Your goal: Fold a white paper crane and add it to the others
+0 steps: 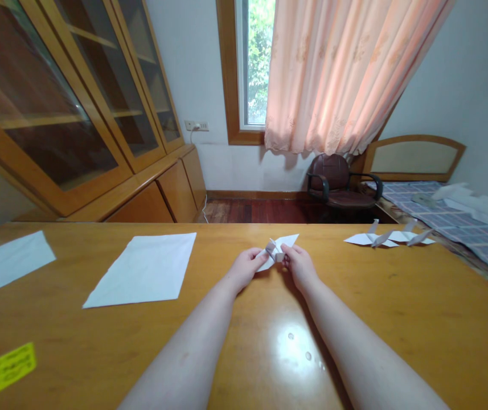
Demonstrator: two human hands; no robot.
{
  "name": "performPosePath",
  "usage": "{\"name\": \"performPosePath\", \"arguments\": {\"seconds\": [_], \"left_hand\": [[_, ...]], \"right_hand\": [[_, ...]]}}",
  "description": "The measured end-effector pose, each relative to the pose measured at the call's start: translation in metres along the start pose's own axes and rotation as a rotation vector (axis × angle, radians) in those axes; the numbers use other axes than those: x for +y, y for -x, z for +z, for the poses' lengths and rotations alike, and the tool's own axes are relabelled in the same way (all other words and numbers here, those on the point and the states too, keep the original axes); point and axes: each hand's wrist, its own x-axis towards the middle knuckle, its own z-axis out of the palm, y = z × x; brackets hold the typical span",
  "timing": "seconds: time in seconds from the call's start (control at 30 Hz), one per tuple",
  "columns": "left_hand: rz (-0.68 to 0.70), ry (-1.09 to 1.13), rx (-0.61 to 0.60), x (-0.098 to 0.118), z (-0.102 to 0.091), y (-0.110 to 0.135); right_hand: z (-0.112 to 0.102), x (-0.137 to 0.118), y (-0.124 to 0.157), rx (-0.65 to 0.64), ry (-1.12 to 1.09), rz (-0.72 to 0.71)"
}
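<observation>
A small folded white paper crane (pixel 288 240) is between my two hands, just above the far part of the wooden table. My left hand (pixel 244 269) pinches its left side, thumb on top. Closed on the right side is my right hand (pixel 300 265), its thumb pressed near the middle folds. One pointed wing sticks out to the upper right, and small folds stand up at the centre. My fingers hide parts of the underside. To the right stand two finished-looking paper cranes (pixel 372 239), side by side with wings spread.
On the table (pixel 162 347), a white paper sheet (pixel 145 270) lies left of my hands, with another sheet (pixel 11 263) farther left. A yellow label (pixel 2 373) is at the near left. Beyond the far edge are a chair (pixel 333 179), a bed (pixel 448 210) and a glass-door cabinet (pixel 141 154).
</observation>
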Motion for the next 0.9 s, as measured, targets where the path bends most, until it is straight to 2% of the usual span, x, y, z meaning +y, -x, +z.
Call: {"name": "performPosePath", "arguments": {"seconds": [0.27,0.47,0.7,0.9], "left_hand": [[-0.010,0.026,0.055,-0.0056,0.0000,-0.0031],[-0.038,0.069,0.058,-0.0071,0.0013,-0.0038],[-0.035,0.072,0.031,-0.0060,0.0018,-0.0036],[-0.009,0.035,0.028,-0.0033,0.0011,-0.0024]], "right_hand": [[-0.0015,-0.0015,0.0035,0.034,0.139,-0.153],[-0.0014,-0.0030,0.0052,0.035,0.158,-0.193],[-0.0027,0.0006,0.0023,0.035,0.115,-0.172],[-0.0017,0.0026,-0.0016,0.037,-0.018,-0.038]]}}
